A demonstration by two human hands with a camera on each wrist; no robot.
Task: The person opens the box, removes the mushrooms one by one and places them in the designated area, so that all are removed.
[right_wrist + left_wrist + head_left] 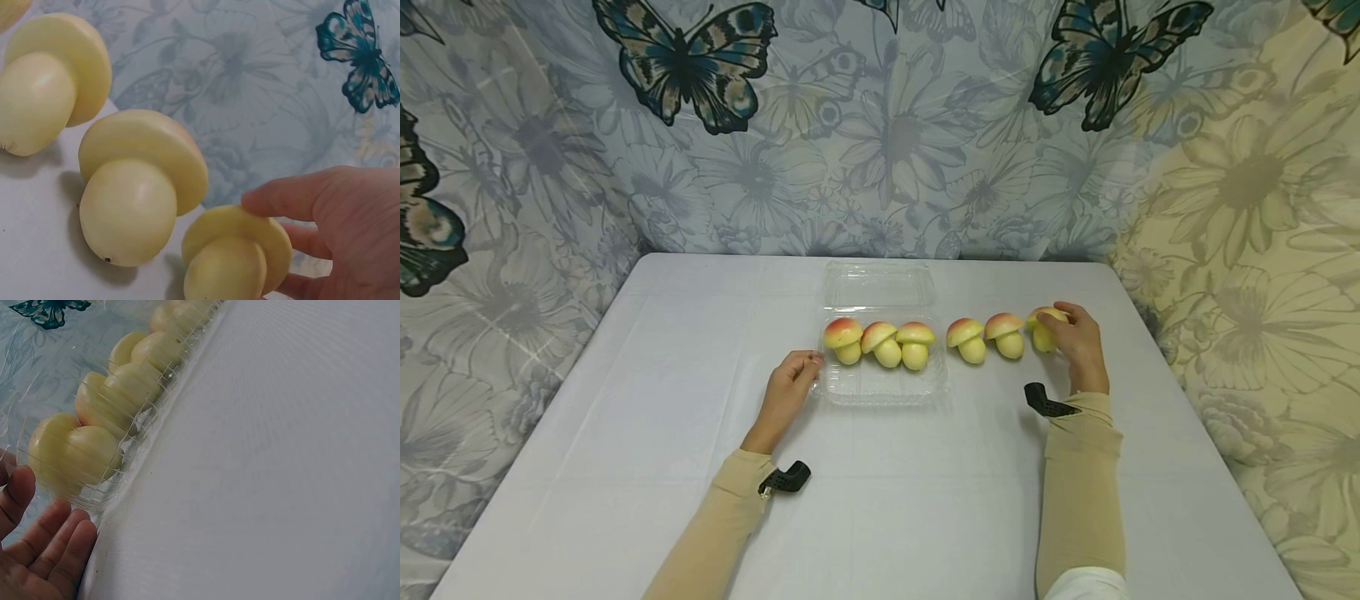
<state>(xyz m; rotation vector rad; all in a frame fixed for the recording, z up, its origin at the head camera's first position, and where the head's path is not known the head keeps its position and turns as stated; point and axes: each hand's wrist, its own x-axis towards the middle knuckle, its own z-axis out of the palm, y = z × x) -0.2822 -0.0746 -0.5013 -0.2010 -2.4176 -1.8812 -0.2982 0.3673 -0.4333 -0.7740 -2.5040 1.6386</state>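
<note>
Two bare hands work above a white-covered table: the left hand pinches the left rim of a clear plastic box between thumb and forefinger, its other fingers loosely extended below, while the right hand grasps a yellow toy mushroom between thumb and fingers. That mushroom is the outermost of a row of three, the one nearest the table's right edge; whether its base touches the cloth cannot be told. Two loose mushrooms, a middle one and an inner one, stand between it and the box, all with reddish caps. The box lies toward the table's far edge, roughly midway between the left and right edges, with its lid laid back toward that far edge. Three similar mushrooms sit side by side inside. By the look of it, the step in hand is taking hold of the outermost mushroom while the box is steadied; the next move would call for a gentle, even grip on the rounded cap and clearance over the neighbouring two. As for pose, the left forearm slants inward, and the right forearm points almost straight ahead, its fingers angled leftward.
</note>
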